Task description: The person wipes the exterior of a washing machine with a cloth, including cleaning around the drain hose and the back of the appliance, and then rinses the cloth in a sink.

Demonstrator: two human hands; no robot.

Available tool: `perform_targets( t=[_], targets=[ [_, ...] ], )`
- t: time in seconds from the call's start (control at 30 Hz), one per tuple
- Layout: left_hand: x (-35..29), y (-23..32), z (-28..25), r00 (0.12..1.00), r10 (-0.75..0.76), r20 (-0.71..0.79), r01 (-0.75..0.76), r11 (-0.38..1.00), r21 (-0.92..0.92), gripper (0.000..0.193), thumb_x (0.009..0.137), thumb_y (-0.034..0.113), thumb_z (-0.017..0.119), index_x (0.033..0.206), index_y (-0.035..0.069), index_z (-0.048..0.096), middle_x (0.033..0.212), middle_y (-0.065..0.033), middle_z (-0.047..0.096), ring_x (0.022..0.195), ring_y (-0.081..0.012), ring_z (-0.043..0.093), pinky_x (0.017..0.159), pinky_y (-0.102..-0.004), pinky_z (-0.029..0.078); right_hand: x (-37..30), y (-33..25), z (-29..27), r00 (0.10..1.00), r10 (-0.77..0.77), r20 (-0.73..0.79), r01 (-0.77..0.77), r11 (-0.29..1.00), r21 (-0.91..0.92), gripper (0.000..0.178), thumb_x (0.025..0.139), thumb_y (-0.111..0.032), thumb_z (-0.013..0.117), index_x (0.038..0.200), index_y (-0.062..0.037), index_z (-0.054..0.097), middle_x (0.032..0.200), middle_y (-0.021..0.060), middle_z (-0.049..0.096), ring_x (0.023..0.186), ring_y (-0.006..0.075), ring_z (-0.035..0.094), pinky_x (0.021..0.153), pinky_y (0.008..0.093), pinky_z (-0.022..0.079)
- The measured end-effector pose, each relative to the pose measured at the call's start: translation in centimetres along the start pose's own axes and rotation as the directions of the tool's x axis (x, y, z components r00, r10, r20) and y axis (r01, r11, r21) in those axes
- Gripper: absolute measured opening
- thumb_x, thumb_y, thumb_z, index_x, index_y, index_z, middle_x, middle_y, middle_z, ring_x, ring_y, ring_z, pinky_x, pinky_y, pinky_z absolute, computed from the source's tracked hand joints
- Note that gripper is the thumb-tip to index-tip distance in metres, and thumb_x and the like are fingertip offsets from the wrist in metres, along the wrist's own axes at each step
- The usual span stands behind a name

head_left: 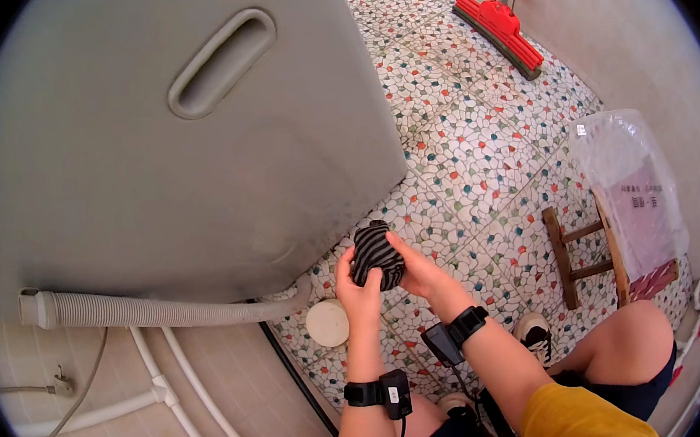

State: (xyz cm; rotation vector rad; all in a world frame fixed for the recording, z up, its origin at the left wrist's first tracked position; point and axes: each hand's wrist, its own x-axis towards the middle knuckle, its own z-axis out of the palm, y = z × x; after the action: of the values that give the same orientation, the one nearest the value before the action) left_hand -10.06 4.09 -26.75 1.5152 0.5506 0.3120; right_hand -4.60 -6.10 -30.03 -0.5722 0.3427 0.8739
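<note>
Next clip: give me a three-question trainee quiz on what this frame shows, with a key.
1. True or false: both hands hold the black-and-grey striped bundle.
2. What lies against the wall at the top? A) red squeegee mop B) blue bucket C) green broom
3. Which ribbed thing runs along the base of the grey machine?

Key: 1 true, left hand and right hand both grip it. 2 A. 3 the grey corrugated hose.
</note>
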Motion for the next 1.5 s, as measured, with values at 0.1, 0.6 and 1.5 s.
perform_targets(
  t=[0.1,0.6,1.5],
  targets=[
    [0.2,-0.1,0.3,0.999,0.036,-0.022,-0.034,0.996,0.086,0.049,0.076,-0.003,0.053,0.124,0.0,0.042,0.121,-0.0096,0.043,0.108,-0.0188,0.046,0.09,-0.0292,0.038,-0.4,0.2,0.7,0.996,-0.062,0.064,0.054,0.992,0.118,0.047,0.086,-0.029,0.055,0.125,-0.0083,0.039,0.11,0.0071,0.055,0.099,0.0156,0.054,0.078,0.0298,0.046],
    [-2.3,4.9,-1.4,0.907,0.379,-0.184,-0.305,0.892,0.334,0.052,0.08,0.002,0.05,0.129,0.003,0.033,0.13,-0.013,0.037,0.121,-0.0228,0.035,0.097,-0.0383,0.028,5.8,-10.4,9.8,-0.128,-0.898,0.422,0.438,-0.433,-0.788,0.055,0.063,-0.003,0.064,0.116,-0.0137,0.056,0.118,0.0147,0.039,0.106,0.0335,0.036,0.094,0.0414,0.029],
    [-3.9,5.6,-3.4,0.878,0.425,-0.219,-0.29,0.838,0.463,0.051,0.078,-0.002,0.049,0.127,0.003,0.035,0.127,-0.0117,0.037,0.119,-0.023,0.036,0.095,-0.0372,0.031,8.1,-3.1,9.8,-0.036,-0.959,0.28,0.584,-0.247,-0.773,0.057,0.063,0.008,0.058,0.118,-0.0049,0.053,0.119,0.0167,0.032,0.11,0.0316,0.035,0.096,0.0347,0.029]
  ],
)
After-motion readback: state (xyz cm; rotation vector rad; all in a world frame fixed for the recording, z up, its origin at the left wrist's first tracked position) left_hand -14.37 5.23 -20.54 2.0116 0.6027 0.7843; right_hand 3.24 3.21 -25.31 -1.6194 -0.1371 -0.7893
